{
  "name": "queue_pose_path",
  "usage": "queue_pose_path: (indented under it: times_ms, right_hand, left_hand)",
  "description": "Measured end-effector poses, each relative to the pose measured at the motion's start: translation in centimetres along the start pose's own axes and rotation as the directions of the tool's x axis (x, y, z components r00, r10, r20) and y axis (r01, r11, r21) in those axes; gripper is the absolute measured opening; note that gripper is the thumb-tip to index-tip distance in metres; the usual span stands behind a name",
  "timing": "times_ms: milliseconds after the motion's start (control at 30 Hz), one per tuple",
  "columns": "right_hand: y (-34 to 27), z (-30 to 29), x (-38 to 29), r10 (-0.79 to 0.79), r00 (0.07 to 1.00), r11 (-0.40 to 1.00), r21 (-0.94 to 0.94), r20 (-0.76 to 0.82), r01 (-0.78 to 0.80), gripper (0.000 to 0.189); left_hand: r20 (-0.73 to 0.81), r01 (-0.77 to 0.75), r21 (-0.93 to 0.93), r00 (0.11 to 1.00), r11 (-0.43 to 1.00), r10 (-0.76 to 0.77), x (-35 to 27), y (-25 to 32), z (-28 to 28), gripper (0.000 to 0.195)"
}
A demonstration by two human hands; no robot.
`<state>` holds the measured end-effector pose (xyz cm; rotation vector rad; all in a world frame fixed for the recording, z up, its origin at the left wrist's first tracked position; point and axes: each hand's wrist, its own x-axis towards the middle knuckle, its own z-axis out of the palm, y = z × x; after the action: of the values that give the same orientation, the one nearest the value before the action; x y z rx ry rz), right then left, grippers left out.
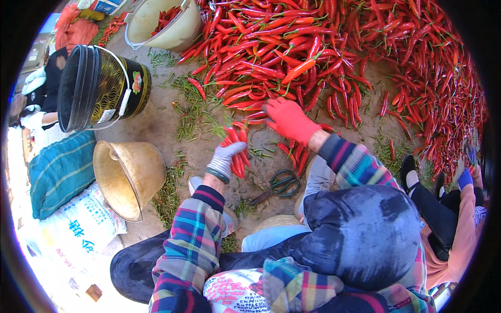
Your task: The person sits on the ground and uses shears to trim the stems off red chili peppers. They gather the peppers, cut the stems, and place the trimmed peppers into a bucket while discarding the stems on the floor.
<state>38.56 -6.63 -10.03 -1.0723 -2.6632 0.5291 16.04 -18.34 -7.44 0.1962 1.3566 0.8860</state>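
My left hand (226,159), in a white and grey striped glove, is closed around a bunch of red chili peppers (236,146) whose green stems point up and away from me. To its right, my right hand (289,119) wears a red glove and reaches to the near edge of a large pile of red chili peppers (270,47). Its fingers are spread over the peppers there; whether one is gripped I cannot tell. Several loose peppers (299,156) lie below my right wrist. Scissors with dark green handles (285,183) rest on the ground between my arms.
At left stand a black bucket (105,88), a tan plastic bucket (156,172) and stuffed sacks (62,168). A pale bucket (184,33) at the top holds some peppers. Cut green stems (188,113) litter the ground. Other people sit at the right (456,238) and far left (53,82).
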Motion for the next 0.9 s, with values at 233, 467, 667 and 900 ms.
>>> queue_pose_path:
  times_ms: [233, 467, 667, 900]
  right_hand:
    - [-0.9, 2.5, 0.1, 0.066, 0.991, 0.986, -0.159, 0.118, -0.046, 0.050]
    - [1.8, -2.8, -2.2, 0.195, 0.914, 0.895, 0.316, 0.355, -0.314, 0.042]
    - [2.3, -7.4, -0.9, 0.188, 0.909, 0.869, 0.367, 0.373, -0.331, 0.042]
    - [-3.0, -20.7, 5.4, 0.029, 0.877, 0.754, 0.565, 0.479, -0.334, 0.048]
  left_hand:
    - [-0.250, -0.124, -0.037, 0.962, 0.992, 0.111, -0.1, 3.2, -3.8, 0.037]
    - [-0.044, -0.190, 0.151, 0.979, 0.970, 0.198, -0.3, 9.8, -1.8, 0.034]
    - [0.196, -0.265, 0.504, 0.962, 0.822, 0.190, -8.1, 20.4, 2.1, 0.036]
    - [0.229, -0.333, 0.568, 0.942, 0.753, 0.243, -16.8, 24.7, 1.1, 0.045]
